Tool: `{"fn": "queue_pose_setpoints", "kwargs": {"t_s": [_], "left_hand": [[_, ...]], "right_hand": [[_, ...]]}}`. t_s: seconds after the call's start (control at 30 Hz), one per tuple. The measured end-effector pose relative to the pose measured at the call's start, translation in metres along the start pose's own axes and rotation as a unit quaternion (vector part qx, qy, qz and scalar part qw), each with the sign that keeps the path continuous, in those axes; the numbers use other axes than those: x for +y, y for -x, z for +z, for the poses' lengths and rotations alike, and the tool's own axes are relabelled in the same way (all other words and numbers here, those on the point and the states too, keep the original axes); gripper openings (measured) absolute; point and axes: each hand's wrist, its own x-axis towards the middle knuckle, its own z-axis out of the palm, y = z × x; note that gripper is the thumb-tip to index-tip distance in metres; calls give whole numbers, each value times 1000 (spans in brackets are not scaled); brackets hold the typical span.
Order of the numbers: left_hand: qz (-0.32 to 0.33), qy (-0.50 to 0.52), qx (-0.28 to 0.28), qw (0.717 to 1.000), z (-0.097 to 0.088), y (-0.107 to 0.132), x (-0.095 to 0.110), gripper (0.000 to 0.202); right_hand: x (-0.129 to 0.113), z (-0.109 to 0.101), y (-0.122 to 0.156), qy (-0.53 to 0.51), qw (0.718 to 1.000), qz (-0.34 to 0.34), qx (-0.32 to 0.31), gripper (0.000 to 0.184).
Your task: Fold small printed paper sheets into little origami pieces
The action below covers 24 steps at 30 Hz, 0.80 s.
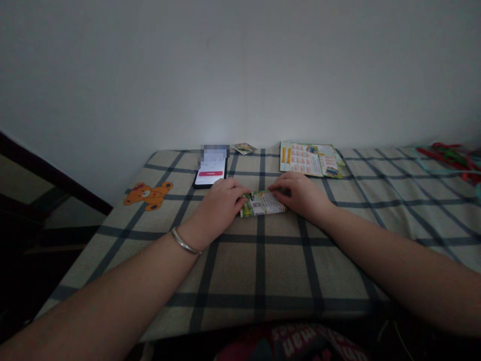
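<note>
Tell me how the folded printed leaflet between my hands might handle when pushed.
The folded printed leaflet is probably light, being thin paper. Its flattish shape would likely make it slide rather than roll. The folding may stiffen it slightly.

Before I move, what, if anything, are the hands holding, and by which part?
The printed paper: left hand at its left end, right hand at its far right corner. Whether they pinch or merely press it can't be told.
</note>
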Motion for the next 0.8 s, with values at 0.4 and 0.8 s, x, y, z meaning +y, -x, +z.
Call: {"fn": "queue_pose_setpoints", "kwargs": {"t_s": [0.4, 0.8], "left_hand": [[121, 2, -48, 991, -9, -5, 1, 23], [108, -23, -93, 990, -13, 1, 3, 17]], "right_hand": [[5, 3, -2, -20, 996, -82, -4, 18], [-6, -10, -2, 22, 995, -73, -67, 20]]}}
